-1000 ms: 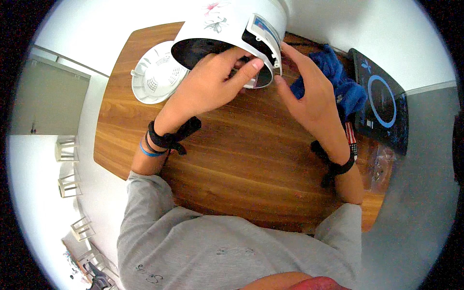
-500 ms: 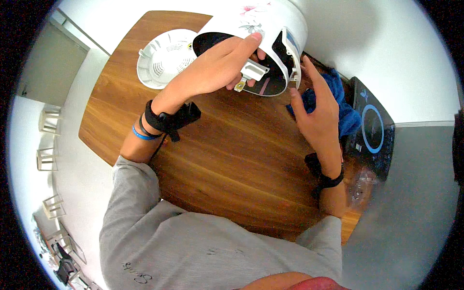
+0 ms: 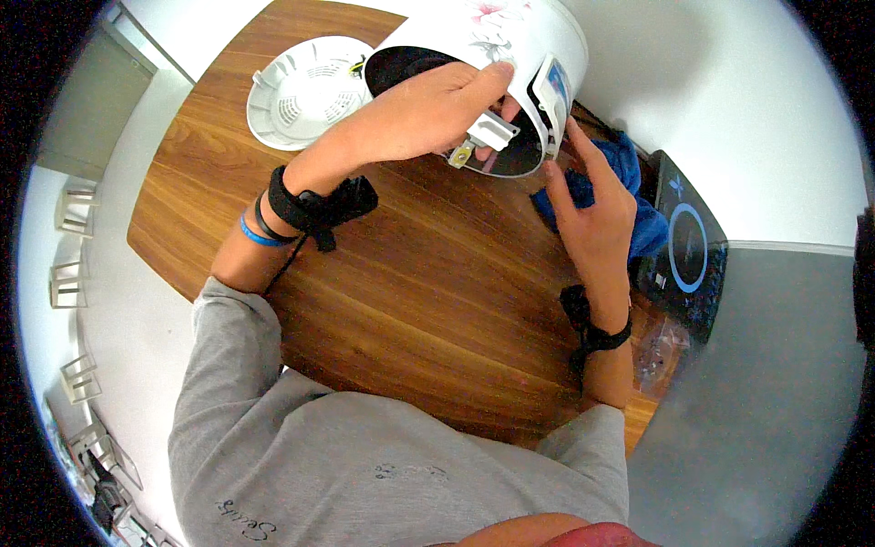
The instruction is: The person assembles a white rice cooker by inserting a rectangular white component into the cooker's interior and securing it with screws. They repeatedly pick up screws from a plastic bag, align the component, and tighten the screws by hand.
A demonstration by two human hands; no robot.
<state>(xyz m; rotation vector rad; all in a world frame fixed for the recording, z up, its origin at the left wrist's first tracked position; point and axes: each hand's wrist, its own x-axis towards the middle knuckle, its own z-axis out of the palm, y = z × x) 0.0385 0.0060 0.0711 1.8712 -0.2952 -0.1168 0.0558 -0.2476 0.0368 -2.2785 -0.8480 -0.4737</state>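
A white rounded appliance housing (image 3: 437, 38) with a flower print lies on its side at the far edge of the table, its open end toward me. My left hand (image 3: 428, 109) is closed over the rim, thumb on the outer wall and fingers inside. By those fingers is a small pale plastic part (image 3: 492, 131) with a yellowish tab; whether they hold it is unclear. A white control panel frame (image 3: 550, 96) with a bluish face sits at the housing's right side. My right hand (image 3: 592, 205) pinches its lower end between thumb and forefinger.
A white round vented cover (image 3: 296, 109) lies left of the housing. Blue cloth (image 3: 647, 223) is bunched behind my right hand, beside a black cooktop (image 3: 697, 269) with a blue ring. A clear plastic bag (image 3: 661, 351) lies near the wooden table's (image 3: 410, 292) right edge.
My right thumb and forefinger have closed in on the panel frame's lower end. The frame has turned, showing more of its bluish face. My left hand keeps its hold; the whole view has shifted slightly.
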